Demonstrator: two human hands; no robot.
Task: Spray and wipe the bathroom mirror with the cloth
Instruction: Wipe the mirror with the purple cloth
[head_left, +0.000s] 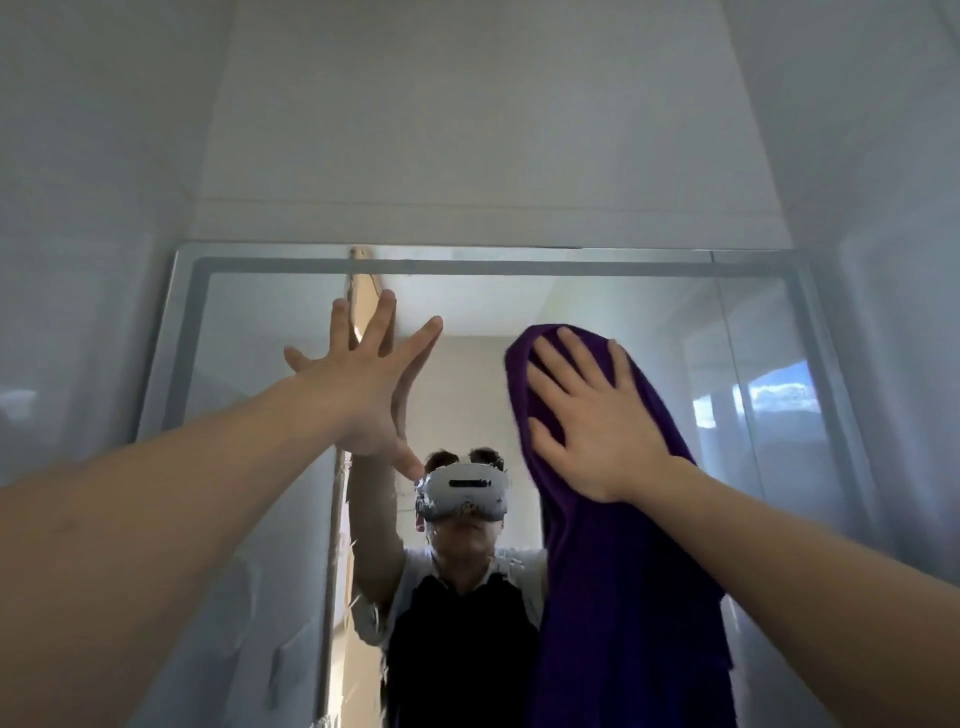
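The bathroom mirror (597, 306) fills the wall ahead, with a frosted band around its edge. My right hand (587, 421) lies flat, fingers spread, pressing a purple cloth (628, 597) against the glass in the upper middle of the mirror. The cloth hangs down in a long fold below my hand. My left hand (363, 384) is raised to the left of it, fingers spread wide, palm on or very near the glass, holding nothing. No spray bottle is in view.
The mirror reflects a person wearing a white headset (462, 491), a doorway and a bright window (763, 397) at the right. White tiled walls (467, 130) rise above and to both sides of the mirror.
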